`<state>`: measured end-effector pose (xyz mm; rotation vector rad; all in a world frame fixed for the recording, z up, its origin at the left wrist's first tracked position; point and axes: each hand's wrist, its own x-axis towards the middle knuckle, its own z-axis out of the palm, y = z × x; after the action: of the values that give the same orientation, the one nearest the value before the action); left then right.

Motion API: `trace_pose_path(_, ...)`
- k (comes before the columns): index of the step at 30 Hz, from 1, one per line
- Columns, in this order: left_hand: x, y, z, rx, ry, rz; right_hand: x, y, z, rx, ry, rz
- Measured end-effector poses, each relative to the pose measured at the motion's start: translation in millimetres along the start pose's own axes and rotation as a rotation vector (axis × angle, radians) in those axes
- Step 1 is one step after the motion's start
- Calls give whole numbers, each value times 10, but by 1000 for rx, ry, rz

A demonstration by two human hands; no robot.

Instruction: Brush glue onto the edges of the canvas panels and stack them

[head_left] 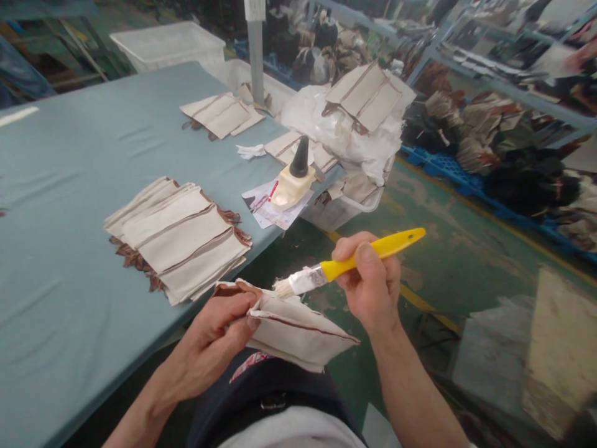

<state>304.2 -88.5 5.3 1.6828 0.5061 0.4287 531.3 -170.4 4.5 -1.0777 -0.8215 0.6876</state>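
Observation:
My left hand [219, 339] is closed on the upper left edge of a cream fabric piece [298, 333] with brown-edged seams, held above my lap. Between the fingers and thumb of my right hand [370, 280] is a paintbrush [345, 264] with a yellow handle. Its pale bristles point left, close to the top edge of the fabric piece; whether they touch it I cannot tell. On the table to the left lies a stack of similar cream fabric pieces [181, 233] with brown edges. A cream bottle [293, 186] with a black cone top stands on papers at the table edge.
The blue-green covered table [60, 261] fills the left side. More fabric pieces [221, 115] lie toward its far corner. White bins [172, 46] stand behind it, one topped with plastic wrap [317, 121]. Loaded racks [508, 78] line the right, above a green floor.

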Motion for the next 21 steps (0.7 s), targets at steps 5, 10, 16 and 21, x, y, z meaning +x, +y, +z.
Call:
trace_pose_path(5, -53, 11, -4, -37, -32, -33, 130, -30, 124, 7, -213, -5)
trace_pose_path(10, -74, -21, 22, -37, 13, -29, 179, 61, 292, -64, -316, -88)
trace_pose_path(16, -106, -78, 19, -70, 64, -19, 209, 10, 263, -44, -246, -70)
trace_pose_path(21, -105, -74, 19, -88, 71, -68, 250, 14, 337, -119, -373, -111)
